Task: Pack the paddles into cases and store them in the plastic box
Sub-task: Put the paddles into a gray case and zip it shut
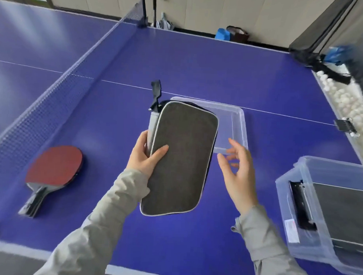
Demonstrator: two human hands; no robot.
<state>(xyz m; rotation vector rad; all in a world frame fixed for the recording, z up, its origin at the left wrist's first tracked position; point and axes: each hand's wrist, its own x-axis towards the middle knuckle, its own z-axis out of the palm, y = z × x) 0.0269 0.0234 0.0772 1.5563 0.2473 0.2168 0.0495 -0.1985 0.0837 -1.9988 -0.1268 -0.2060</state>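
Grey case (180,158) held tilted; red paddle (56,163) lies flat left; clear box (282,195) right.

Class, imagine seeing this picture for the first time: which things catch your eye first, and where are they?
The grey case at the centre, gripped by the left hand above the blue table, with the right hand open beside it. Then the red paddle lying left near the net, and the clear plastic box at the right.
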